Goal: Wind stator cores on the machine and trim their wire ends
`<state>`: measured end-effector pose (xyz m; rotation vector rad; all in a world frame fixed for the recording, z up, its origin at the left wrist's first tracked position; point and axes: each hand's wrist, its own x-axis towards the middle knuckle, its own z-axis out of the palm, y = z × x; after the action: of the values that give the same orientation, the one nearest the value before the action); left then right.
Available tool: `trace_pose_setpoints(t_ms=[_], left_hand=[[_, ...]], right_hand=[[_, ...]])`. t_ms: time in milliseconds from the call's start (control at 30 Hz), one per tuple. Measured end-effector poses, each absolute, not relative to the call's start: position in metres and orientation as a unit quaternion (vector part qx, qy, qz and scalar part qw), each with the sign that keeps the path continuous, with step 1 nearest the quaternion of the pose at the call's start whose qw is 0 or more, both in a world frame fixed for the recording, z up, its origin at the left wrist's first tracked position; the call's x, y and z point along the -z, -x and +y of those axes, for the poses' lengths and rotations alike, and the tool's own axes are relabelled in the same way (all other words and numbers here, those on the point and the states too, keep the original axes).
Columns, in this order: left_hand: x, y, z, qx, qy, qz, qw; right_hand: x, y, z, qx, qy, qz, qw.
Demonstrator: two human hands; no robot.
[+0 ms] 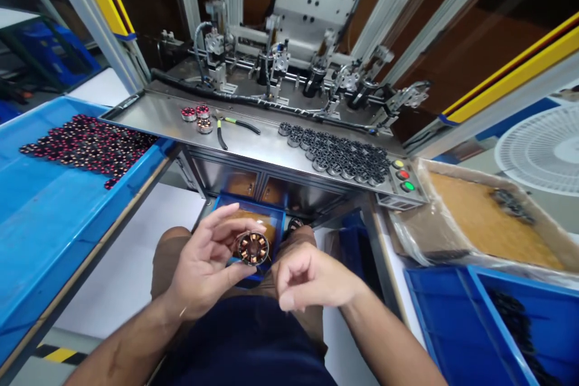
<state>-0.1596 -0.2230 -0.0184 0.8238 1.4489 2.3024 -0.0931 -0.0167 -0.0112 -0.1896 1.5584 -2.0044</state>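
My left hand (205,259) grips a copper-wound motor stator (253,248) between thumb and fingers, its round face turned up toward me. Just right of it, my right hand (312,274) is closed with the fingers curled in; whatever they may pinch is too small to make out. A thin wire end seems to stick out at the stator's right edge. On the steel ledge ahead lie a few wound stators (203,125), some with red wire, beside pliers (228,126) with green and black handles. Farther right, many black stator cores (339,151) stand in rows.
A blue tray (45,205) at left holds packed wound stators (90,145). Behind the ledge is a winding machine (289,66). Buttons (404,175) sit at the ledge's right end, near a cardboard box (493,211), a blue bin (479,313) and a white fan (543,145).
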Motion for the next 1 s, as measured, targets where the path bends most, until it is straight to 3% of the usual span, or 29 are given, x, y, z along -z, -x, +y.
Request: trace_pose_setpoints(t_ms=[67,167,233,467,1000], left_hand=[[0.020,0.163,-0.224,-0.802,-0.290,0.495,0.165],[0.025,0.164,-0.225,-0.789,-0.301,0.505,0.179],[0.029,0.164,-0.227,-0.772,-0.311,0.521,0.190],[0.031,0.160,-0.229,-0.735,-0.321,0.553,0.225],[0.029,0.162,-0.208,-0.736,-0.258,0.615,0.116]], right_hand=[[0.010,0.097,-0.006,0.740,0.050,0.617,0.263],[0.001,0.101,-0.007,0.743,-0.042,0.665,0.071],[-0.008,0.102,-0.018,0.739,-0.054,0.672,-0.007],[-0.015,0.102,-0.046,0.726,-0.022,0.687,-0.020],[0.004,0.087,-0.055,0.742,-0.044,0.660,-0.110]])
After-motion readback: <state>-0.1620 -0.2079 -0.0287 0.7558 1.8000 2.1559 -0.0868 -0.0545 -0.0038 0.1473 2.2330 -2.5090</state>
